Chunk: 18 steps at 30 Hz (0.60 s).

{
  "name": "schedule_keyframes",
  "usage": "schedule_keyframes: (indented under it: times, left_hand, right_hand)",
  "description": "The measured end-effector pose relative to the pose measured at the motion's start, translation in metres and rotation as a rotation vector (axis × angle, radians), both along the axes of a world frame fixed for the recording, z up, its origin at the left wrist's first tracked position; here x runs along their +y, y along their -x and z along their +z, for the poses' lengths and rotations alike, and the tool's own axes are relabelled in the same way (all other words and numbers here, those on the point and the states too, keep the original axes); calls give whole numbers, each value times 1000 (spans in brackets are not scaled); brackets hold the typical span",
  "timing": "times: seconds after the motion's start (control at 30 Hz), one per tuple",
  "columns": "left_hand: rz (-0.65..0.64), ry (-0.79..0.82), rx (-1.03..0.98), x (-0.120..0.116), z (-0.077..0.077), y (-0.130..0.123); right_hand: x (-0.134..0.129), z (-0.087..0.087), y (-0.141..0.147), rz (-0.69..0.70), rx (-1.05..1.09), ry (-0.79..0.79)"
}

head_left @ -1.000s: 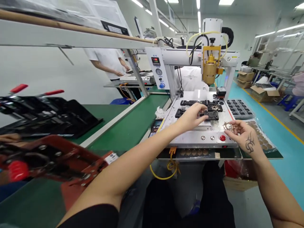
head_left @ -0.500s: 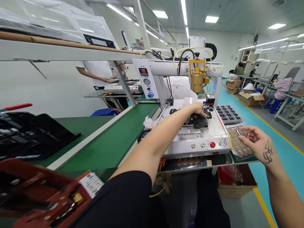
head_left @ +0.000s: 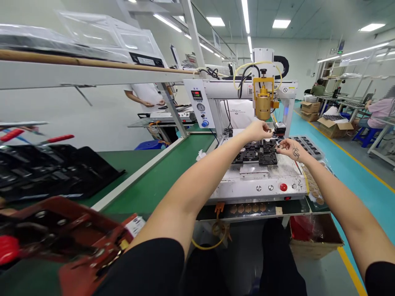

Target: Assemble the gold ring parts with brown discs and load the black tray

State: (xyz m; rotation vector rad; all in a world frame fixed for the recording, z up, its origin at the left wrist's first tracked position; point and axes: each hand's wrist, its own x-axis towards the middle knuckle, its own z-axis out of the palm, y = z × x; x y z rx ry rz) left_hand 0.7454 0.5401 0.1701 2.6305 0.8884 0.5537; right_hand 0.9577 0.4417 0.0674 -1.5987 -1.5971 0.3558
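Over the white benchtop machine (head_left: 262,186), my left hand (head_left: 259,130) is raised just below the gold dispensing head (head_left: 263,105), its fingers pinched on a small shiny part (head_left: 270,130). My right hand (head_left: 287,149) reaches in from the right, fingers closed on a round metallic piece (head_left: 278,148) at the right edge of the black fixture (head_left: 254,153). The fixture lies on the machine's bed. Fine details of both small pieces are too small to make out.
Round copper-coloured discs (head_left: 314,191) lie on a sheet at the machine's right, near a tray of black parts (head_left: 308,146). A red clamp tool (head_left: 61,230) stands at lower left. A cardboard box (head_left: 314,242) sits below. A person (head_left: 143,96) works behind.
My left hand has lifted off the fixture, holding a small part. My right hand has moved left from above the disc sheet to the fixture's right edge. The view has shifted slightly.
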Motion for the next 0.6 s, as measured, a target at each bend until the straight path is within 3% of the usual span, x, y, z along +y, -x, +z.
schedule_keyframes:
  times: [0.13, 0.33, 0.47, 0.6]
  left_hand:
    - [-54, 42, -227, -14, 5, 45]
    - [-139, 43, -396, -39, -18, 111]
    - [-194, -2, -425, -60, -30, 144]
    - [-148, 12, -394, -88, -34, 170]
  right_hand:
    - [33, 9, -3, 117, -58, 125]
    - [50, 12, -14, 235, -138, 227]
    - [53, 7, -17, 254, -171, 220]
    - [53, -1, -13, 213, -226, 134]
